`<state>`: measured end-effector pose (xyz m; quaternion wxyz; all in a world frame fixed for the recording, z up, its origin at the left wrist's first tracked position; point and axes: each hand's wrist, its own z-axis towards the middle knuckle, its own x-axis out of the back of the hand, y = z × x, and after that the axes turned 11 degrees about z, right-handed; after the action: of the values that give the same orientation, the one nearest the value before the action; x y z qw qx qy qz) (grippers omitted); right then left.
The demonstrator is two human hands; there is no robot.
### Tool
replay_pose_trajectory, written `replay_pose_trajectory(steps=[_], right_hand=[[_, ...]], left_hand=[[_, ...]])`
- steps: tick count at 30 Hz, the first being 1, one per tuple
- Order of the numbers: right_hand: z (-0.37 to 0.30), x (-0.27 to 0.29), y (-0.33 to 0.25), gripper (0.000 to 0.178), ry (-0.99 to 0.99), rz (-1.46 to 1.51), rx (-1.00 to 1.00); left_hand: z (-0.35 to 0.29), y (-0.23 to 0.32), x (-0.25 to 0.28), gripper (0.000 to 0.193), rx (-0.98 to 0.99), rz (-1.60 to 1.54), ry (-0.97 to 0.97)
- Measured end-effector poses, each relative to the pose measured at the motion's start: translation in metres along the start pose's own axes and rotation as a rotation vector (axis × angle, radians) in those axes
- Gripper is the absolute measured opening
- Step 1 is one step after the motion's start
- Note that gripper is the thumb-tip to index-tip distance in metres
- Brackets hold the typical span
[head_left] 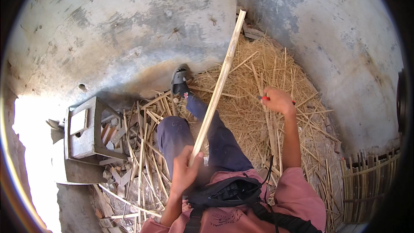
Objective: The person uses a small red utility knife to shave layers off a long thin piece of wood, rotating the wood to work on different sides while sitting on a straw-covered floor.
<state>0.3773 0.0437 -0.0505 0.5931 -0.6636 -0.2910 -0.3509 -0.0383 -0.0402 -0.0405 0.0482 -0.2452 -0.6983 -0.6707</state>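
My left hand [184,169] is closed around the lower end of a long, pale split bamboo strip [220,81]. The strip slants up and away across my lap, its far end near the wall corner. Out to the right, above the pile of shavings, my right hand [279,102] is closed on a red-handled tool [265,98]. Bits of red show at both sides of the fist; the rest of the tool is hidden or too small to make out. The tool and the strip are apart.
Straw-like shavings [241,90] heap against the walls. Loose bamboo strips [142,164] lie at my left beside a worn wooden box frame [82,144] and rubble. My legs [224,142] stretch forward. A slatted bamboo panel [371,185] stands at the right.
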Motion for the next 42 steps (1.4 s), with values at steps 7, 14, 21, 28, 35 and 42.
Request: replay_pose_trajectory(steps=[7,14,21,28,35,42], right_hand=[[-0.027,-0.007,-0.065,0.036,0.087,0.732,0.158],[-0.057,-0.031,-0.136,0.031,-0.139,0.843,0.390],[-0.061,-0.054,-0.147,0.026,-0.029,0.724,0.492],[-0.058,-0.059,-0.140,0.015,0.061,0.800,0.473],[-0.051,-0.034,-0.121,0.022,0.201,1.128,0.232],[-0.060,-0.027,-0.126,0.046,0.418,0.683,0.357]], left_hand=[[0.022,0.002,-0.004,0.015,-0.056,-0.041,-0.022],[0.029,0.022,-0.010,0.014,-0.072,-0.100,-0.052],[0.031,0.029,-0.012,0.014,-0.090,-0.100,-0.073],[0.031,0.025,-0.011,0.014,-0.075,-0.099,-0.099],[0.029,0.027,-0.010,0.015,-0.075,-0.113,-0.076],[0.031,0.028,-0.009,0.017,-0.069,-0.119,-0.087]])
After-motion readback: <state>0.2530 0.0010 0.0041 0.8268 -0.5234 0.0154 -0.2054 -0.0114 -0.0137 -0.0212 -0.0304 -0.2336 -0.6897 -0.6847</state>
